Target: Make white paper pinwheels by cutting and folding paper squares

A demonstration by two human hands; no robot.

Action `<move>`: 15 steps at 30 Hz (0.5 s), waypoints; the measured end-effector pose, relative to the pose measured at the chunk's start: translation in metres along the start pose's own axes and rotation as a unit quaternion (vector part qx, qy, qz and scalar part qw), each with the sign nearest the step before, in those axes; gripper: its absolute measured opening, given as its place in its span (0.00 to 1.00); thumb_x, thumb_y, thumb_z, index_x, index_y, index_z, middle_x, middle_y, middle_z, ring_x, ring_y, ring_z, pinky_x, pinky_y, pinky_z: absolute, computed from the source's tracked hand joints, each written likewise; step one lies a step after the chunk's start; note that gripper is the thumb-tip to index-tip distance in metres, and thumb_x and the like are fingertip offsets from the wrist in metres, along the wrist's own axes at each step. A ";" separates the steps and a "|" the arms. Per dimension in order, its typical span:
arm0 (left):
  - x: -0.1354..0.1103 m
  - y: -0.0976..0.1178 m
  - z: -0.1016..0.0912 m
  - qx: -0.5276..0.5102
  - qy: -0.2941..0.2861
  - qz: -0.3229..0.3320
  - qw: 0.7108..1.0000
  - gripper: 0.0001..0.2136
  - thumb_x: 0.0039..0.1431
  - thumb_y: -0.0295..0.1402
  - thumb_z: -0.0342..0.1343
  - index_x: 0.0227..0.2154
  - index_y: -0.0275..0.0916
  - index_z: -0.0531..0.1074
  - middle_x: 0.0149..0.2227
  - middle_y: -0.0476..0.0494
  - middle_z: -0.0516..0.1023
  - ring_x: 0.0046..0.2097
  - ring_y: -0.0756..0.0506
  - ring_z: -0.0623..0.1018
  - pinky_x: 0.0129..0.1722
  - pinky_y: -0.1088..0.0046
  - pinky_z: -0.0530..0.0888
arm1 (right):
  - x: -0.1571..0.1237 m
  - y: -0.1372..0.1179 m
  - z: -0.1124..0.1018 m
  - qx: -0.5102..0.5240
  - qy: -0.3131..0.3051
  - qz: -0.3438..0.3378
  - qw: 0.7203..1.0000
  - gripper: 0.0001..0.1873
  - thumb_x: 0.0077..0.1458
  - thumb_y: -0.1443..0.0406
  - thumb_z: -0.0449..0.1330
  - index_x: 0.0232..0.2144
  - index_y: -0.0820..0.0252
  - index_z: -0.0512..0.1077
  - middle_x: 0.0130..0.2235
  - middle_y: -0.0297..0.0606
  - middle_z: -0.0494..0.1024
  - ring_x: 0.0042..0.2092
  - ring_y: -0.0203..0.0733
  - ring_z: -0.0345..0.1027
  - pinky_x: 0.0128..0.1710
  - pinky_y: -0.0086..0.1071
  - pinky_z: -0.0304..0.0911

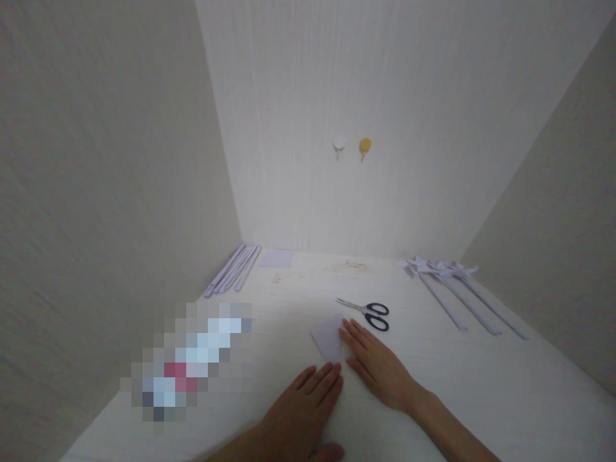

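Your left hand (305, 407) and right hand (382, 372) touch the pale paper (327, 337), fingers straight and unclenched. Pixelation obscures a long object (202, 356) leftward.

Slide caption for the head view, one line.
Left hand and right hand at a paper piece, black-handled scissors lying beyond.

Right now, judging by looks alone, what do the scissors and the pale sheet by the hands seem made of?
Scissors: blades probably metal, grey, perhaps slightly shiny; handles likely plastic, solid black, finish unclear. Sheet: probably paper, matt, thin, with straight edges.
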State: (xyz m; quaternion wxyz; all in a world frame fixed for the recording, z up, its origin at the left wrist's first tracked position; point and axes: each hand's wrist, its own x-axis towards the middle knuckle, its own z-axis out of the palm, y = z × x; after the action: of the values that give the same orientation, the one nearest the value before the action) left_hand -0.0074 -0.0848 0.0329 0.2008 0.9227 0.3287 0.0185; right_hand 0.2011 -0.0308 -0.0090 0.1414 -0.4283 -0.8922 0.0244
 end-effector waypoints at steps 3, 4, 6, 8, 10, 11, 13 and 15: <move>0.001 -0.001 -0.001 -0.014 0.006 0.002 1.000 0.31 0.51 0.44 0.44 0.55 0.32 0.47 0.58 0.35 0.47 0.58 0.41 0.48 0.55 0.61 0.49 | -0.005 -0.001 -0.003 0.044 0.007 0.016 0.999 0.23 0.56 0.61 0.42 0.54 0.60 0.52 0.58 0.40 0.51 0.58 0.40 0.42 0.55 0.38 0.47; 0.001 -0.001 -0.002 -0.019 0.006 0.003 1.000 0.31 0.51 0.44 0.44 0.55 0.32 0.48 0.58 0.35 0.47 0.58 0.41 0.49 0.55 0.61 0.49 | -0.006 -0.002 -0.004 0.061 0.010 0.019 0.998 0.23 0.56 0.61 0.43 0.54 0.60 0.53 0.57 0.39 0.52 0.57 0.40 0.44 0.54 0.38 0.47; 0.001 -0.002 -0.003 -0.025 0.005 0.005 1.000 0.31 0.50 0.44 0.45 0.55 0.33 0.48 0.58 0.35 0.47 0.58 0.41 0.49 0.55 0.61 0.49 | -0.007 -0.003 -0.006 0.102 0.022 0.021 0.994 0.21 0.55 0.61 0.44 0.52 0.58 0.57 0.55 0.39 0.57 0.56 0.40 0.48 0.54 0.38 0.49; 0.001 -0.005 -0.001 -0.028 0.011 0.000 1.000 0.30 0.50 0.43 0.46 0.55 0.34 0.48 0.58 0.35 0.45 0.59 0.40 0.47 0.55 0.61 0.49 | -0.007 -0.004 -0.010 0.156 0.054 0.033 0.986 0.18 0.54 0.62 0.45 0.47 0.58 0.62 0.51 0.41 0.63 0.52 0.41 0.55 0.51 0.37 0.53; 0.001 -0.010 0.003 -0.032 0.031 -0.012 0.999 0.31 0.50 0.43 0.46 0.55 0.35 0.46 0.59 0.36 0.42 0.59 0.40 0.44 0.55 0.59 0.48 | -0.007 -0.003 -0.014 0.222 0.100 0.073 0.967 0.15 0.54 0.62 0.46 0.40 0.59 0.67 0.44 0.42 0.70 0.46 0.41 0.62 0.46 0.35 0.58; 0.002 -0.013 0.006 -0.038 0.048 -0.019 0.998 0.32 0.50 0.43 0.46 0.56 0.35 0.45 0.59 0.37 0.40 0.59 0.40 0.43 0.55 0.58 0.48 | -0.006 -0.001 -0.015 0.255 0.123 0.101 0.954 0.14 0.54 0.61 0.45 0.36 0.60 0.68 0.39 0.41 0.72 0.42 0.40 0.65 0.43 0.34 0.60; 0.007 -0.022 0.013 -0.048 0.092 -0.046 0.994 0.31 0.50 0.41 0.46 0.56 0.37 0.44 0.60 0.39 0.38 0.59 0.40 0.41 0.55 0.58 0.48 | -0.005 0.003 -0.016 0.307 0.157 0.155 0.926 0.16 0.54 0.60 0.45 0.30 0.61 0.69 0.31 0.40 0.74 0.34 0.39 0.67 0.34 0.31 0.62; 0.019 -0.031 0.016 -0.057 0.149 -0.098 0.982 0.30 0.50 0.40 0.45 0.55 0.33 0.46 0.60 0.36 0.40 0.59 0.41 0.43 0.55 0.59 0.49 | -0.002 0.008 -0.015 0.332 0.172 0.187 0.908 0.18 0.54 0.58 0.45 0.26 0.62 0.69 0.25 0.38 0.72 0.29 0.38 0.66 0.30 0.30 0.61</move>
State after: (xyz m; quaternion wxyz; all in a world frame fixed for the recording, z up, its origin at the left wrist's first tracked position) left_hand -0.0089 -0.0572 0.0040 0.2025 0.8598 0.4425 0.1549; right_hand 0.2126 -0.0287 0.0039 0.4197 -0.5135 -0.6978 0.2706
